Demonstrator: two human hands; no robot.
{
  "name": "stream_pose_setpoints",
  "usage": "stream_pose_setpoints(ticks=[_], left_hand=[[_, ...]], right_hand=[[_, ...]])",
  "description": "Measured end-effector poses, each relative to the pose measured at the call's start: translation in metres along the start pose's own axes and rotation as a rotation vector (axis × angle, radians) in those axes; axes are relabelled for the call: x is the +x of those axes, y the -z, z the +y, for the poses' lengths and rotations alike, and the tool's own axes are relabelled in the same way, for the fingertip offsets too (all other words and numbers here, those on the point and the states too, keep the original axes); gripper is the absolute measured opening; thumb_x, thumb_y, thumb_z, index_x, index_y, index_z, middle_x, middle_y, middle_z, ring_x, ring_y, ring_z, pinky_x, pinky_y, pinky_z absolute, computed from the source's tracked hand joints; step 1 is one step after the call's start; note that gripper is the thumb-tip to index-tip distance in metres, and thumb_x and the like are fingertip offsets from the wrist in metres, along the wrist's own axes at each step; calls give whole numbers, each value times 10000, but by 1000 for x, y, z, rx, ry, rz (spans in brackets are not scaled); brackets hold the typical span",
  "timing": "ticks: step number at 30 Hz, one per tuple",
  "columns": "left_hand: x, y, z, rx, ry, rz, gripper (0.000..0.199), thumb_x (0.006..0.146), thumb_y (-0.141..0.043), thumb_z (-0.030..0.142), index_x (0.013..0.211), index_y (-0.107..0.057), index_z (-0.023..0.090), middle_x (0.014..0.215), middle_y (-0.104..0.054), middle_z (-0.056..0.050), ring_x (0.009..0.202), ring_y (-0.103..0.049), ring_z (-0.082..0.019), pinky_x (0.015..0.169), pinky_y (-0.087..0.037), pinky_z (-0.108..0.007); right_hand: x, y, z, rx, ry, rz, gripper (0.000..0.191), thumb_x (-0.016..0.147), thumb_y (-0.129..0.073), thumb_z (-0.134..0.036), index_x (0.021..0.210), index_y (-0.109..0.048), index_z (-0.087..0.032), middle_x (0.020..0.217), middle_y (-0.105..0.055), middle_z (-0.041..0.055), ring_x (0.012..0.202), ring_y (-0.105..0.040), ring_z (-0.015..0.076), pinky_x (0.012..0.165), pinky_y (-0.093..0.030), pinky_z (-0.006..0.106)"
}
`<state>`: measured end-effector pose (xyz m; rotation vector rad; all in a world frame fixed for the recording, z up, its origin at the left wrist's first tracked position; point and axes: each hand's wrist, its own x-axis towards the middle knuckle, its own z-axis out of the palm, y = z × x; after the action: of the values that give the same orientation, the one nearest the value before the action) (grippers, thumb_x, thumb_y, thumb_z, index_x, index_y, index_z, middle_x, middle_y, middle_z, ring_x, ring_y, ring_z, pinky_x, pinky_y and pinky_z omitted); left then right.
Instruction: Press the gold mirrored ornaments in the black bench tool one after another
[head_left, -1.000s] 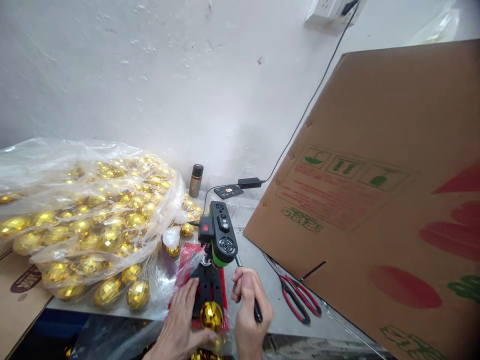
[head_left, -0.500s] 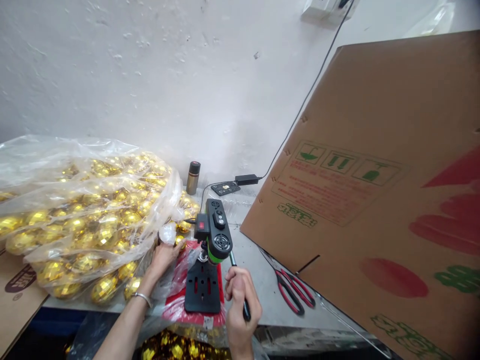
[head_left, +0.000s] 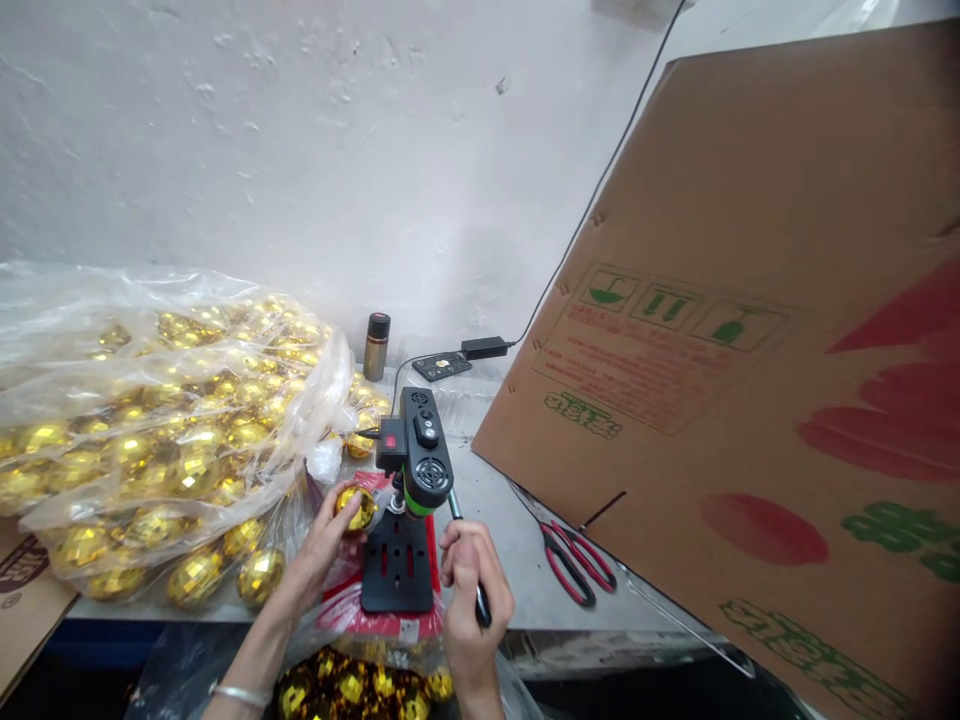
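Observation:
A gold mirrored ball (head_left: 358, 509) is in my left hand (head_left: 319, 548), thumb and fingers round it, just left of a small black bench machine (head_left: 426, 430). The machine has a green band and stands over a slotted black base plate (head_left: 397, 590). My right hand (head_left: 477, 600) is wrapped round the machine's lever handle (head_left: 484, 606), a metal rod with a black grip, on the right side. Red plastic film (head_left: 349, 622) lies under the base plate. More gold balls (head_left: 352, 685) sit in a clear bag below the table edge.
A large clear bag of gold balls (head_left: 195, 470) covers the table's left side. Red-handled scissors (head_left: 577, 560) lie near a big cardboard box (head_left: 712, 300) on the right. A bottle (head_left: 376, 347) and a power adapter (head_left: 484, 347) with a cord stand at the wall.
My left hand has drawn back toward me from the balls at the bag's edge, now with one gold ball in it. The right hand stays on the lever handle. The view has shifted slightly.

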<state>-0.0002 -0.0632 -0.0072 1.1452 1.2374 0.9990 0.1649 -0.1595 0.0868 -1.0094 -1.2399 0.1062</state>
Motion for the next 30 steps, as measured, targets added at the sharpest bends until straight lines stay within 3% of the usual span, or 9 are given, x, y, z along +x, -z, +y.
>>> stream_pose_setpoints(ticks=[3, 6, 9, 13, 18, 23, 30], left_hand=[[-18, -10, -21, -47, 49, -39, 712, 935, -549, 683, 1491, -506, 241, 1289, -749, -117, 902, -782, -238, 698, -603, -325], [-23, -21, -37, 177, -107, 54, 667, 922, -589, 644, 1423, -576, 204, 1393, -726, -163, 1220, -727, -331, 988, -603, -474], [-24, -31, -45, 380, -268, 103, 610, 911, -621, 595, 1368, -622, 192, 1344, -759, -181, 1261, -716, -375, 1106, -543, -575], [-27, -37, -47, 486, -442, 56, 532, 916, -643, 518, 1329, -650, 183, 1261, -785, -189, 1194, -748, -376, 1044, -596, -567], [-26, -37, -52, 523, -543, 71, 475, 921, -655, 426, 1325, -643, 176, 1233, -788, -180, 1144, -766, -361, 991, -629, -546], [-20, -42, -58, 532, -603, 108, 452, 905, -679, 389, 1306, -642, 182, 1199, -789, -172, 1114, -769, -368, 956, -639, -545], [-18, -46, -55, 561, -638, 52, 464, 886, -712, 358, 1309, -643, 178, 1219, -775, -180, 1130, -756, -376, 963, -631, -549]], right_hand=[[1, 0, -2, -4, -7, 1, 377, 1109, -440, -217, 744, -534, -221, 726, -556, -19, 550, -459, 100, 505, -377, 233], [1, 1, -1, -10, -4, -14, 349, 1105, -442, -195, 773, -545, -223, 734, -560, -31, 539, -448, 90, 503, -379, 224], [1, 3, 0, -14, 2, -31, 345, 1102, -440, -177, 775, -540, -224, 748, -567, -30, 570, -488, 91, 531, -404, 218], [0, 4, 2, -16, 8, -42, 326, 1103, -434, -166, 806, -556, -225, 770, -580, -29, 577, -495, 90, 535, -407, 217], [-1, 4, 1, -19, 6, -44, 325, 1102, -431, -159, 813, -561, -229, 782, -589, -26, 599, -513, 93, 544, -416, 213], [1, 5, -2, -14, 24, -47, 333, 1097, -425, -146, 802, -555, -228, 769, -588, -21, 648, -567, 102, 574, -438, 212], [2, 5, -2, -18, 14, -51, 331, 1086, -431, -133, 791, -545, -230, 782, -596, -23, 640, -552, 98, 568, -428, 211]])
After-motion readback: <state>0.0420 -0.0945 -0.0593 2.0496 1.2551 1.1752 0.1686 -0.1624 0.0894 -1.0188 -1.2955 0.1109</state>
